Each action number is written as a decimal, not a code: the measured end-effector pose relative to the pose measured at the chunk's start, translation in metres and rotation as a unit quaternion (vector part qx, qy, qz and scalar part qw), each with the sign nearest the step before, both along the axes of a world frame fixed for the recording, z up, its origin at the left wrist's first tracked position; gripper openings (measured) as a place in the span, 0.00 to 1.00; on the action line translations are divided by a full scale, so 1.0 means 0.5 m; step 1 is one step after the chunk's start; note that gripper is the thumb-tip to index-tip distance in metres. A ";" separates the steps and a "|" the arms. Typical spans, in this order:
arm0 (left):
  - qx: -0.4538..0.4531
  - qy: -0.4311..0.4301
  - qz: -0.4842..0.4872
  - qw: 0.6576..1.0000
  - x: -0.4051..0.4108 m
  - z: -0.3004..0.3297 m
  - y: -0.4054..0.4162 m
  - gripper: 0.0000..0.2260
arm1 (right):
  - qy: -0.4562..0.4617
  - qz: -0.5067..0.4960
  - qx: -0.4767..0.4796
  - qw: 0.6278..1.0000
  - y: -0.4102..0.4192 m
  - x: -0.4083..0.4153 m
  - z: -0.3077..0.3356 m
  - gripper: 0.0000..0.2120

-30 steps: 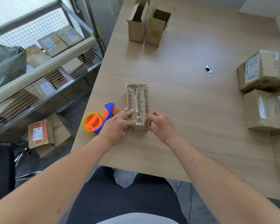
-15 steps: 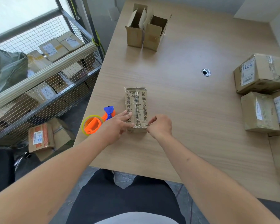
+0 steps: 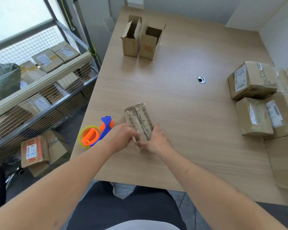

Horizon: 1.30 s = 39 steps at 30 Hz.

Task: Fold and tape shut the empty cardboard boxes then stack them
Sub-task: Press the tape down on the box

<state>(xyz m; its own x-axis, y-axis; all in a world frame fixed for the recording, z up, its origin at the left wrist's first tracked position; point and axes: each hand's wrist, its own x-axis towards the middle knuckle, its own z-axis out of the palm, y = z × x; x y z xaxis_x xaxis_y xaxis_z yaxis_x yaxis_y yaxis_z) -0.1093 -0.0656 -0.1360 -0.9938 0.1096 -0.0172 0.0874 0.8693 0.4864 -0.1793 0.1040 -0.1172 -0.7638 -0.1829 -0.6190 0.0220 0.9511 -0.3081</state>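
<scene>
Both forearms reach over the near edge of the desk (image 3: pixel 198 130) to a small taped box (image 3: pixel 138 120), which lies flat toward the near left part of the desk and serves as the landmark here. The left hand (image 3: pixel 121 136) grips the box's near left corner with curled fingers; the right hand (image 3: pixel 156 141) grips its near right side, thumb up along the box's edge. The near end of the box looks slightly raised between the hands, though blur makes this uncertain. Clear tape printed with dark characters covers its top.

Just left of the box, near the desk's left edge, lies a tape dispenser (image 3: pixel 96 133), orange and blue, carrying a yellowish roll; it is close to the left hand but apart from it.

Well right of the box, at the desk's right edge, sealed labelled boxes (image 3: pixel 254 97) sit packed together.

Beyond the box and to its right, a round metal grommet (image 3: pixel 201 79) is set in the desktop.

Far beyond the box, two open cardboard boxes (image 3: pixel 142 40) stand upright and touching, flaps raised.

Left of the box, off the desk, a wire-mesh cart (image 3: pixel 45 90) holds more parcels, and one labelled parcel (image 3: pixel 38 150) lies on the floor below.
</scene>
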 end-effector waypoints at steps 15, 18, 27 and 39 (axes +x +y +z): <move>0.001 -0.216 0.011 0.976 -0.002 0.038 -0.028 0.27 | 0.101 0.225 0.082 0.966 0.012 -0.067 0.017 0.49; 0.048 -0.216 0.054 0.974 0.020 0.023 -0.039 0.32 | 0.190 0.217 0.043 0.957 0.017 -0.068 0.010 0.44; 0.025 -0.171 0.203 0.964 0.007 0.024 0.004 0.35 | 0.134 0.333 -0.149 0.921 0.038 -0.066 -0.025 0.34; 0.022 -0.175 0.103 0.979 0.017 0.017 -0.027 0.40 | 0.143 0.336 -0.122 0.923 0.016 -0.027 -0.050 0.44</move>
